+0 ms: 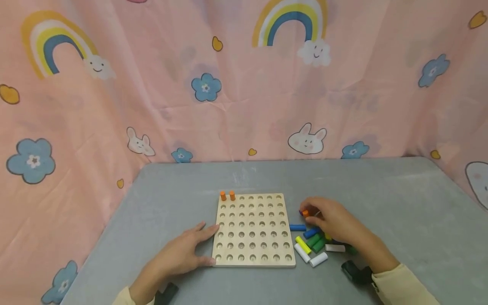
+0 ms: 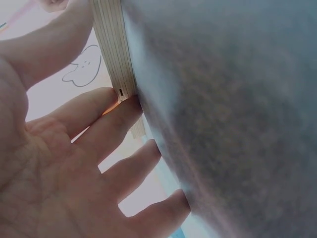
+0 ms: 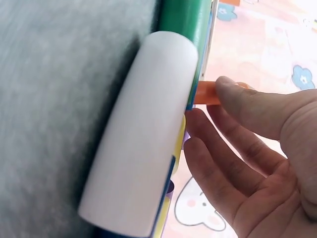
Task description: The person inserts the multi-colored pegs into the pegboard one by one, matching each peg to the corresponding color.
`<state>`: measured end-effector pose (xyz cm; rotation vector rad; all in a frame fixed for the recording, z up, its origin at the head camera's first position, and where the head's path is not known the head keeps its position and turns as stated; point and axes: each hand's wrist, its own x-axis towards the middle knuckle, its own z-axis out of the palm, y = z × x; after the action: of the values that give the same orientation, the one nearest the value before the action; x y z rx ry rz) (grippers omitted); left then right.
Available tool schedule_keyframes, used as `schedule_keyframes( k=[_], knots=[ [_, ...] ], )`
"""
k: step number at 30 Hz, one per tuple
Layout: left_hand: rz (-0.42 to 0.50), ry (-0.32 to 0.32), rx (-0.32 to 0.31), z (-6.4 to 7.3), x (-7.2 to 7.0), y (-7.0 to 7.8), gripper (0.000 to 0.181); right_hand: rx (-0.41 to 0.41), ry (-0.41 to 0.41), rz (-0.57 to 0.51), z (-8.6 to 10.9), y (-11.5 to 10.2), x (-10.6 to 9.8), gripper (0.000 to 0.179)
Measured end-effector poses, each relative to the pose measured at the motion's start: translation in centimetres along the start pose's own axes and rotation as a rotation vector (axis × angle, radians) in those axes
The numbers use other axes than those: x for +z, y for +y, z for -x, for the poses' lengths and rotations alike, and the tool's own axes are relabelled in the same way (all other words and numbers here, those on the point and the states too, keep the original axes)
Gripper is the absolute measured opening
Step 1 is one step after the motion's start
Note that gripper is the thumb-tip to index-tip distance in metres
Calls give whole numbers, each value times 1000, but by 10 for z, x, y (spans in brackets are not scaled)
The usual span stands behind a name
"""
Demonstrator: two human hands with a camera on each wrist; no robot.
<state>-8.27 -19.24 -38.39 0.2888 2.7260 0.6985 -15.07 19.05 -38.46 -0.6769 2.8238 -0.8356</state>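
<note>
A pink printed curtain (image 1: 248, 93) is hanging at 12 o'clock, behind a grey table (image 1: 400, 203); on the table a square wooden board (image 1: 246, 229) is lying flat, serving here as the centre of the clock; between 8 and 9 o'clock the left hand (image 1: 184, 252) is resting with fingers spread, thumb and fingertips touching the board's edge without clasping it; near 3 o'clock, well apart from its partner, the right hand (image 1: 331, 218) is hovering by the loose pieces with its fingers curled; between 3 and 4 o'clock those pieces are lying in a loose cluster, including a white peg (image 1: 318, 259), a yellow peg (image 1: 303, 245), a green peg (image 1: 314, 240) and, just beside the board, a blue peg (image 1: 298, 228); near 11 o'clock two standing orange pegs (image 1: 232, 195) are occupying the first two holes of the far row, while the other holes are showing none, so the filling is appearing to be only at its start; between 2 and 3 o'clock, outside the board, the held orange peg (image 1: 306, 213) is being pinched by the right thumb and fingertips.
</note>
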Motion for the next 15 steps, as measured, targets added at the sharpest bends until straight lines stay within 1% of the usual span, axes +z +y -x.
schedule_keyframes(
  k=[6,12,15],
  knots=[
    [-2,7,-1,0,-1,0,84,11,-8,-6,-2,0,-2,16],
    [11,-1,25,0,-1,0,84,10,1,-3,-1,1,-1,17],
    [18,-4,26,-1,-1,-1,85,17,7,0,-1,0,0,18]
  ],
)
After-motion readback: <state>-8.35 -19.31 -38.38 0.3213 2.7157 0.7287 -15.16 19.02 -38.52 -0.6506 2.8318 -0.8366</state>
